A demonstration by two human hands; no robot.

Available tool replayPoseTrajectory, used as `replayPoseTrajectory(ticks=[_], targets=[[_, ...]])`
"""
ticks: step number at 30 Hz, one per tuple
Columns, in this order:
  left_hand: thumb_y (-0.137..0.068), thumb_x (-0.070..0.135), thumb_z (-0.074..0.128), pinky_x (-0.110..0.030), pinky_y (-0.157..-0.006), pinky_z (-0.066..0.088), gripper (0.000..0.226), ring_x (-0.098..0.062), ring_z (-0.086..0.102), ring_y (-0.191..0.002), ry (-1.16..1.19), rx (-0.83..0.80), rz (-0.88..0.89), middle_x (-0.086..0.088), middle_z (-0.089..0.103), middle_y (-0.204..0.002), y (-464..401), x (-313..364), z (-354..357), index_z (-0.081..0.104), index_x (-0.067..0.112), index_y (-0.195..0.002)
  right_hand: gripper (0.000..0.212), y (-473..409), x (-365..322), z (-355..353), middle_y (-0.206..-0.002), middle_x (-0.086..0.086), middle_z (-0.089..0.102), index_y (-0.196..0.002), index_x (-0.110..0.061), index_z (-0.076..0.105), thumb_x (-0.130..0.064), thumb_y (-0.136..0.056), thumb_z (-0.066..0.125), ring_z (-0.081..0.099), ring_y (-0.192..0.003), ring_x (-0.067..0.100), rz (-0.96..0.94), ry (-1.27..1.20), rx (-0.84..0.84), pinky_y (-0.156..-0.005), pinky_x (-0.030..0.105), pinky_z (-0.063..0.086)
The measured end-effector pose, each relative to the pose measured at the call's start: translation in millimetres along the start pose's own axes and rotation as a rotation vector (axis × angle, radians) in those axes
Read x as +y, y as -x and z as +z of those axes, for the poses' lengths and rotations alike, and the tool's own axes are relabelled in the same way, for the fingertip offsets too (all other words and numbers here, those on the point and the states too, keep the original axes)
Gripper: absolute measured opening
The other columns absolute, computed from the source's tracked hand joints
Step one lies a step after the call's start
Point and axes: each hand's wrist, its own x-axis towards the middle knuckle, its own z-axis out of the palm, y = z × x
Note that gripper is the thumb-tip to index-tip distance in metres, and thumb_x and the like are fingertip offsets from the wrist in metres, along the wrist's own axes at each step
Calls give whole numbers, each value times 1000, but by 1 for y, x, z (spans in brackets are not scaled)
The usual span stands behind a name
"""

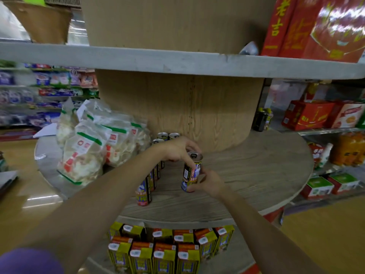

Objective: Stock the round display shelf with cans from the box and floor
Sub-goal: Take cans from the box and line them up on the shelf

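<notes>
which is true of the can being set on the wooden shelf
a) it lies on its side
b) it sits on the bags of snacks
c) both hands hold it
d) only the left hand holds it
c: the left hand and right hand both grip the upright can on the shelf.

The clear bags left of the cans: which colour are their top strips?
Green strips, seen in the head view.

Just one camera here, strapped to the person's head, wide-angle, so edges bend. It looks forward and down, pretty close in on the round wood-grain display shelf point(256, 175), with both forearms reaching in from the bottom. Store aisles show off to either side, the yellow-and-orange drink cartons point(167, 252) sit lowest.
</notes>
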Motion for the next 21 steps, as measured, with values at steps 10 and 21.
replayPoseTrajectory(ticks=[10, 21], targets=[[-70, 6, 85, -26, -90, 47, 57, -8, 51, -113, -304, -74, 38, 11, 58, -120, -17, -17, -20, 62, 19, -120, 51, -49, 3, 28, -89, -8, 73, -95, -21, 67, -24, -52, 94, 67, -80, 7, 50, 68, 80, -69, 23, 53], [-71, 1, 81, -30, -93, 44, 60, -13, 49, -116, -571, 67, 24, 1, 56, -125, -51, -54, -37, 62, 17, -125, 54, -119, 19, 53, -97, -2, 68, -108, -12, 65, -27, -63, 90, 64, -91, 13, 53, 48, 49, -59, 10, 39]])
